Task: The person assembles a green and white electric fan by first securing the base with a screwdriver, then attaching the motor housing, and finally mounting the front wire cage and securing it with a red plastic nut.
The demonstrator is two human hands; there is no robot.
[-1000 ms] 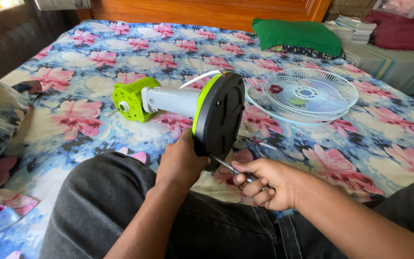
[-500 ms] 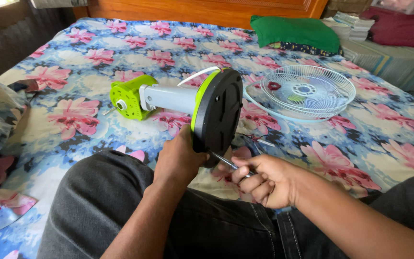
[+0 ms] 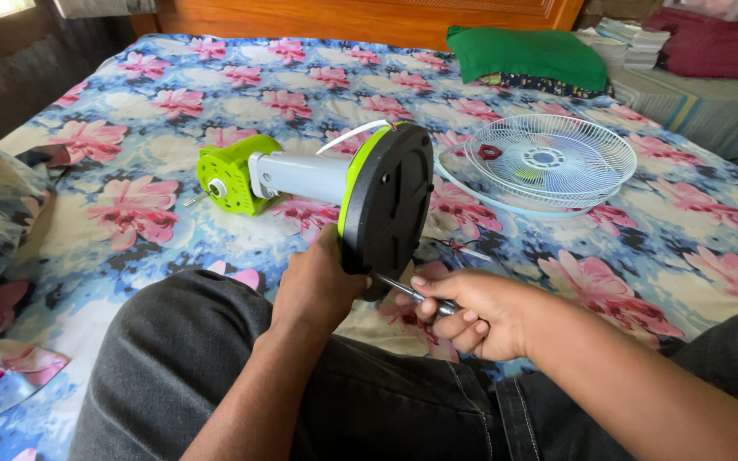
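Single head-worn view. It looks down and forward from the seated person's head, across the lap and along the bed [image 3: 215,111] toward the wooden headboard [image 3: 360,17] at the far end. Both hands sit close to the lens, near centre frame.

Lime-green and black fan base [image 3: 386,205]

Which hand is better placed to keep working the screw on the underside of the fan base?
Right. The right hand holds the screwdriver, its tip at the black fan base; the left hand grips the base rim.
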